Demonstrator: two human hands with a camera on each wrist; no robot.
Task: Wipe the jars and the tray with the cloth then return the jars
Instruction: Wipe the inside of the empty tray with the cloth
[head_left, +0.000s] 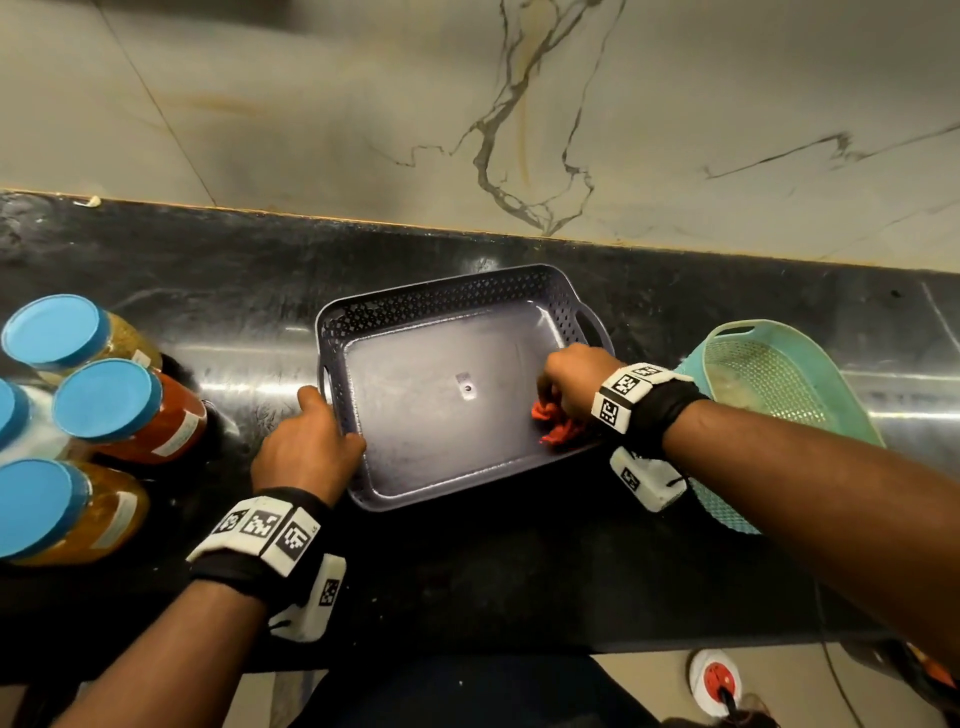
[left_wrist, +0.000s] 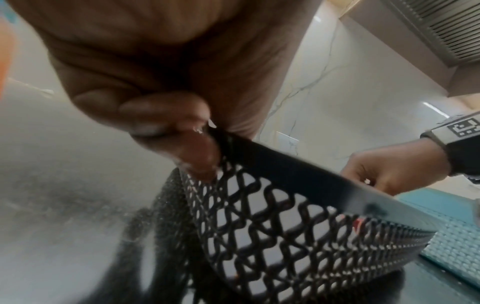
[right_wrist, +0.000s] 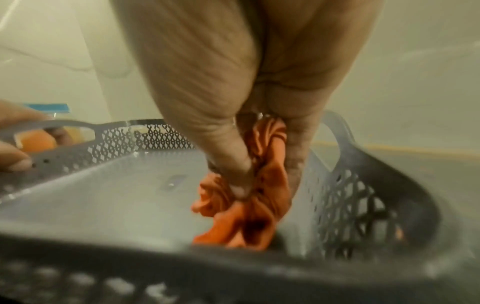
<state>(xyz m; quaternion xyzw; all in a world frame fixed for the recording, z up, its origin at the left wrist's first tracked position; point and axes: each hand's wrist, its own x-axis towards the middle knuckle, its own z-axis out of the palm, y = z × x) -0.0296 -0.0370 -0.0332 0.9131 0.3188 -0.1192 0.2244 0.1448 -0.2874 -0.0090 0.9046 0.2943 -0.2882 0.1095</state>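
A grey perforated tray (head_left: 441, 291) sits empty in the middle of the black counter. My left hand (head_left: 311, 441) grips its left rim (left_wrist: 272, 164), thumb inside the wall and fingers outside. My right hand (head_left: 571, 384) holds a bunched orange cloth (head_left: 558, 423) against the tray floor in the near right corner; the right wrist view shows thumb and fingers pinching the cloth (right_wrist: 249, 195) beside the tray's right wall (right_wrist: 345, 195). Several jars with blue lids (head_left: 106, 400) stand on the counter at far left, holding red, orange and yellow contents.
A teal mesh basket (head_left: 769, 384) lies on the counter right of the tray, under my right forearm. A marble wall (head_left: 467, 104) rises behind the counter. A white and red round object (head_left: 716, 678) sits on the floor below the counter's front edge.
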